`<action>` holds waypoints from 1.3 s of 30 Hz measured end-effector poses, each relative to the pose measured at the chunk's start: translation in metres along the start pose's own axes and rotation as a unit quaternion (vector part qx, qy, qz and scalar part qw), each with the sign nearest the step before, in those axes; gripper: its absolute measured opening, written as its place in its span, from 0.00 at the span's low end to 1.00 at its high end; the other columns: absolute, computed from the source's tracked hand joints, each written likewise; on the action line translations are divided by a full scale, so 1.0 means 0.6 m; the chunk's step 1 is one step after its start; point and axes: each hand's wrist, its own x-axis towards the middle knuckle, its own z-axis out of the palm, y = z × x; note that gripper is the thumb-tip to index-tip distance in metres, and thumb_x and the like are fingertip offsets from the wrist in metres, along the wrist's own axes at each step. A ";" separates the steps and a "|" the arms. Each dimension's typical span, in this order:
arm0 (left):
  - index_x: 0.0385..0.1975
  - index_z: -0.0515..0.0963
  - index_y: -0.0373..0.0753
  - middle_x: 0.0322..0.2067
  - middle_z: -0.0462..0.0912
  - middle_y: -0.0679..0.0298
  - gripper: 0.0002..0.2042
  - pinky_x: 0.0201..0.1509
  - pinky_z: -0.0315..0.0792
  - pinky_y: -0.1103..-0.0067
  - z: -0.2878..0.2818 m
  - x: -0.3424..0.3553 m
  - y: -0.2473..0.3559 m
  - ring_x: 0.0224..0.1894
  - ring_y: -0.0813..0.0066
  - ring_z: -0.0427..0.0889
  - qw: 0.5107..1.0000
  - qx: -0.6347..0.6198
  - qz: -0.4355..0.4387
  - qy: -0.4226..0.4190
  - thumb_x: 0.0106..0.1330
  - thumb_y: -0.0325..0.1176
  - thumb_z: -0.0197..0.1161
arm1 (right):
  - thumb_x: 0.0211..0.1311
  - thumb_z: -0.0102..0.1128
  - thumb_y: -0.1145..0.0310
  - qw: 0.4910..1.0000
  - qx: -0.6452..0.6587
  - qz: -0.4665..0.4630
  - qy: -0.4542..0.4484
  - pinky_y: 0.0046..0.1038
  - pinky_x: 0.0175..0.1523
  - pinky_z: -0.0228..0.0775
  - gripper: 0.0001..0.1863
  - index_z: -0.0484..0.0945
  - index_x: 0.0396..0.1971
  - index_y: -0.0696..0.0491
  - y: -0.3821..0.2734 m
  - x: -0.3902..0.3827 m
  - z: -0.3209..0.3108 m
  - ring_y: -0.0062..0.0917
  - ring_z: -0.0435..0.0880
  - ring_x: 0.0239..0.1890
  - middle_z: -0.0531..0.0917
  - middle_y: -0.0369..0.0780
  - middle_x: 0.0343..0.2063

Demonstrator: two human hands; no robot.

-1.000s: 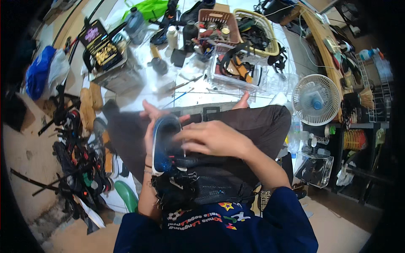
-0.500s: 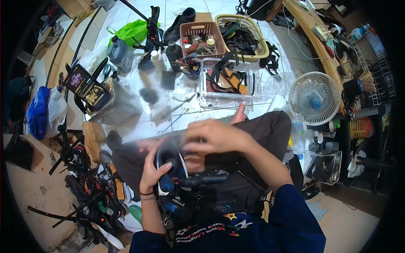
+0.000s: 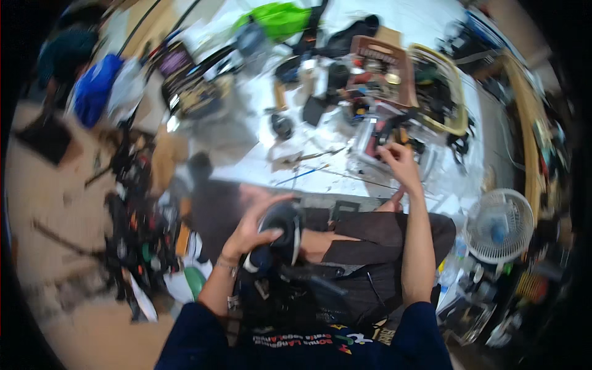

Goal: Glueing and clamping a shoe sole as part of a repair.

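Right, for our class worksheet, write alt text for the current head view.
A left hand grips a dark, white-edged shoe while the right hand is over a clear rectangular plastic box. A brown plastic basket and a yellow plastic basket stand beyond.

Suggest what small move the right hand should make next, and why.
Perhaps the right hand should dip slightly into the clear box: it hangs over the box's open top, while the left hand holds the dark shoe. Blur hides whether the right already pinches anything.
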 end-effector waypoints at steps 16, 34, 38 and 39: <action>0.65 0.71 0.41 0.60 0.73 0.57 0.31 0.72 0.54 0.71 -0.002 -0.004 -0.062 0.65 0.67 0.66 0.974 0.090 0.207 0.003 0.62 0.43 0.71 | 0.72 0.58 0.64 0.988 -0.115 -0.094 0.044 0.21 0.42 0.68 0.14 0.82 0.37 0.63 0.074 -0.004 -0.036 0.16 0.76 0.35 0.82 0.34 0.31; 0.57 0.77 0.37 0.49 0.80 0.53 0.32 0.55 0.75 0.67 -0.047 -0.133 -0.005 0.48 0.49 0.82 0.900 0.301 0.293 0.114 0.60 0.56 0.68 | 0.71 0.58 0.68 0.976 -0.190 -0.094 -0.052 0.22 0.46 0.71 0.12 0.82 0.37 0.63 0.013 -0.057 -0.023 0.19 0.81 0.36 0.85 0.39 0.32; 0.50 0.80 0.39 0.47 0.81 0.56 0.24 0.56 0.72 0.68 -0.107 -0.201 -0.013 0.51 0.58 0.79 0.858 0.307 0.358 0.204 0.60 0.48 0.72 | 0.71 0.59 0.68 0.979 -0.182 -0.084 -0.040 0.22 0.47 0.70 0.11 0.82 0.37 0.62 0.023 -0.052 -0.008 0.18 0.80 0.36 0.84 0.36 0.31; 0.44 0.80 0.39 0.45 0.81 0.58 0.20 0.53 0.72 0.70 -0.132 -0.222 -0.011 0.48 0.63 0.79 0.824 0.351 0.353 0.270 0.58 0.45 0.73 | 0.71 0.58 0.69 0.978 -0.188 -0.080 -0.029 0.21 0.47 0.70 0.10 0.81 0.37 0.62 0.024 -0.056 -0.019 0.18 0.79 0.37 0.83 0.36 0.31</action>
